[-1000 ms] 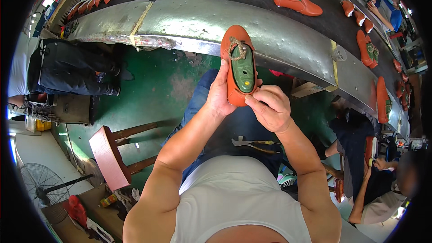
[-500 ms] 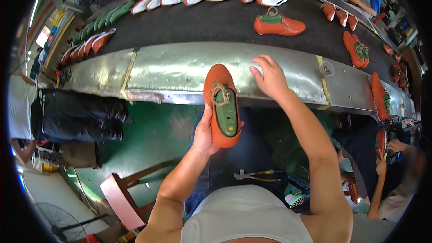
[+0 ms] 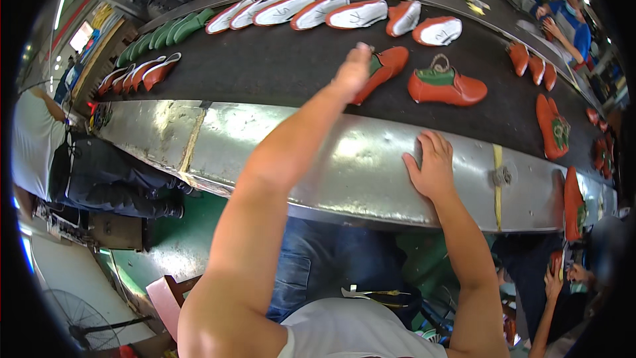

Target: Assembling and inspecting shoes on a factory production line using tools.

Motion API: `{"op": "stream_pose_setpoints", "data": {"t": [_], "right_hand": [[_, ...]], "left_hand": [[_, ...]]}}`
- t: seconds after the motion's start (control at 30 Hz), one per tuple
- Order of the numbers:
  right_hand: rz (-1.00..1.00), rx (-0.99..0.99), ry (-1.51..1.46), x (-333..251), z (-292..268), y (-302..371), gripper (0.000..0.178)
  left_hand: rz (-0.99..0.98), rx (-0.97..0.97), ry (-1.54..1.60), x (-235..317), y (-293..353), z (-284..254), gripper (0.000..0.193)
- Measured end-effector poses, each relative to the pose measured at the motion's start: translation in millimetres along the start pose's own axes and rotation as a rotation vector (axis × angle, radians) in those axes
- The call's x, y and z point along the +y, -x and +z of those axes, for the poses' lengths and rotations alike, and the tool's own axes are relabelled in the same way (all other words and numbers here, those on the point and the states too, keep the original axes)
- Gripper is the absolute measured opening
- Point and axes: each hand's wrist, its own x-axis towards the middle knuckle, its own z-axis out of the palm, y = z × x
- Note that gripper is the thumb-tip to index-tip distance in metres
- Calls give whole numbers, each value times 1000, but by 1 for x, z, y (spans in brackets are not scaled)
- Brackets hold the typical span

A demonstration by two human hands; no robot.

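On the dark belt lies an orange-red shoe with a green lining, toe pointing away to the right. My left hand is at its heel and covers part of the opening. Its fingers are blurred by motion, so whether they still grip the shoe does not show. My right hand rests palm down on the metal ledge, fingers stretched out and nothing in them. Just right of the first shoe stands a similar orange-red shoe with a string loop at its opening.
Shoes with white soles line the belt's far side, with green shoe forms at the left. A pincer-like tool lies across my lap. People are at the left, the far right and the near right.
My left hand has carried the shoe from above my lap to the belt. My right hand has come down from the air onto the ledge. The view has shifted.
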Motion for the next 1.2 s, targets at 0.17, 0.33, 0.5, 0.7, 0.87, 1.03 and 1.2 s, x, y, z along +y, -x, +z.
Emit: {"op": "stream_pose_setpoints", "data": {"t": [0.17,0.33,0.5,0.7,0.87,1.03,1.2], "right_hand": [[58,-51,8,15,-12,5,51],[36,-82,4,13,-9,-4,54],[90,-193,55,12,-15,-11,58],[117,-317,26,7,-10,-19,64],[143,-376,81,1,-12,-22,66],[76,-311,39,-2,-5,-25,62],[50,-222,62,-4,-2,-19,59]], "left_hand": [[80,70,73,12,-13,27,70],[78,507,-77,-40,-96,-64,52],[61,666,-456,-91,-189,-168,74],[215,828,-697,-118,-283,-271,105],[-68,462,-1057,-72,-296,-249,107],[-163,488,-362,-95,-254,-237,97],[-308,73,-17,-58,-106,-260,44]]}}
